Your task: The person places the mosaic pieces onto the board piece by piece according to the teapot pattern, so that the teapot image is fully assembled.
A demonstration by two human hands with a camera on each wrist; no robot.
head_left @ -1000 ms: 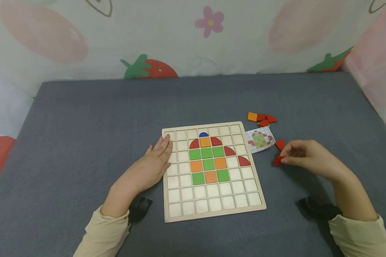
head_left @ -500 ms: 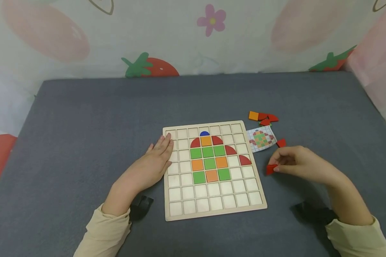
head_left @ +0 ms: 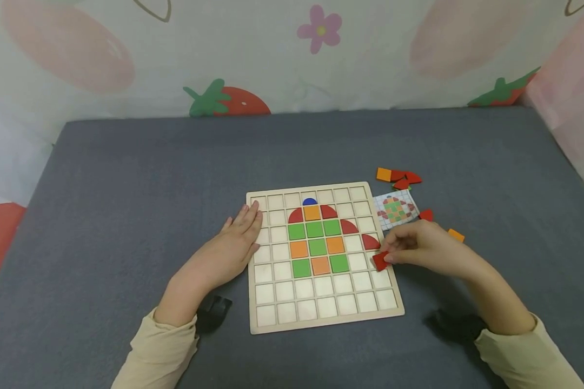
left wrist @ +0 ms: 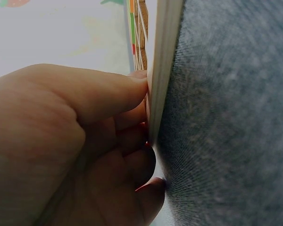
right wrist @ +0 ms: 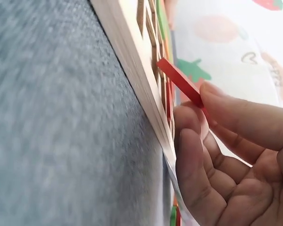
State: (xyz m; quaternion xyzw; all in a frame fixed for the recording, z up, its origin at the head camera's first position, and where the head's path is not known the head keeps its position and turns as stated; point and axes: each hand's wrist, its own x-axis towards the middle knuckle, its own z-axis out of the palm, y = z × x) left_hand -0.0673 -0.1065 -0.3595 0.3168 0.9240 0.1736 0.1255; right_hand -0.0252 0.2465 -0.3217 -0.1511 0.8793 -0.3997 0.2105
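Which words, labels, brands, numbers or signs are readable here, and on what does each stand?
No readable text.
Strawberry-print backdrop: letter-like marks, right wrist view's right edge, too blurred to read.
Pattern card: any print too small to read.
Wooden grid board: none visible.

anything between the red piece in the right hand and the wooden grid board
Nothing visible: the right hand holds the red piece tilted at the right side of the wooden grid board, no loose tile between them.

The left grip (head_left: 232,242) lies outstretched while the right grip (head_left: 423,251) pinches.
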